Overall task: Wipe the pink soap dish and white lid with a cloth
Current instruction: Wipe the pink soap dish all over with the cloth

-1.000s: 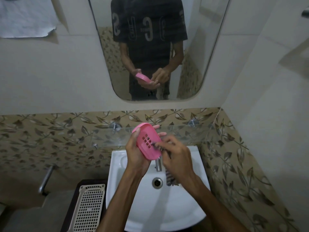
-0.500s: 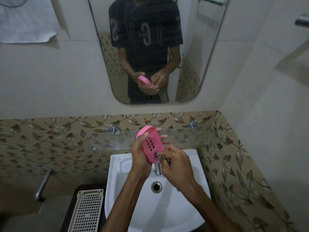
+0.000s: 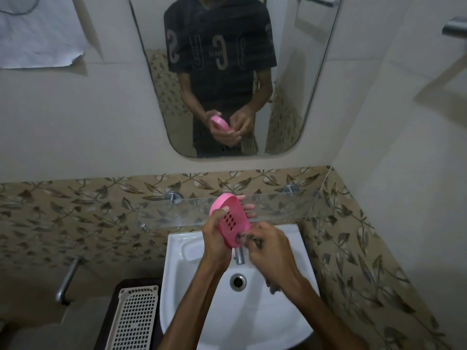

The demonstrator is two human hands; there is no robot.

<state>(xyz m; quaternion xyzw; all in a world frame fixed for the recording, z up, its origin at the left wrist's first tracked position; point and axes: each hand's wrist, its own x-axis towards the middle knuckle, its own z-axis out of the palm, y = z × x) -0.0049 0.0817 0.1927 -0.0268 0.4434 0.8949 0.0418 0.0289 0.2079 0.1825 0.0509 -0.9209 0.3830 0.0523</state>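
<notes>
My left hand [image 3: 216, 242] grips the pink soap dish [image 3: 231, 219], an oval with a grid of drain holes, tilted upright above the white sink [image 3: 192, 294]. My right hand [image 3: 271, 251] is closed on a dark patterned cloth [image 3: 249, 239] and presses it against the dish's lower end. A bit of the cloth [image 3: 274, 286] also hangs below my right wrist. The white lid is not identifiable in view.
A glass shelf [image 3: 278, 205] runs along the leaf-patterned tiles behind the dish. The tap [image 3: 239, 256] stands right under my hands, with the drain [image 3: 237, 281] below. A white perforated tray [image 3: 134, 319] lies left of the sink. The mirror [image 3: 227, 72] reflects the person.
Both hands and the dish have shifted slightly up and right over the sink. The cloth hand has slid to the dish's lower end.
</notes>
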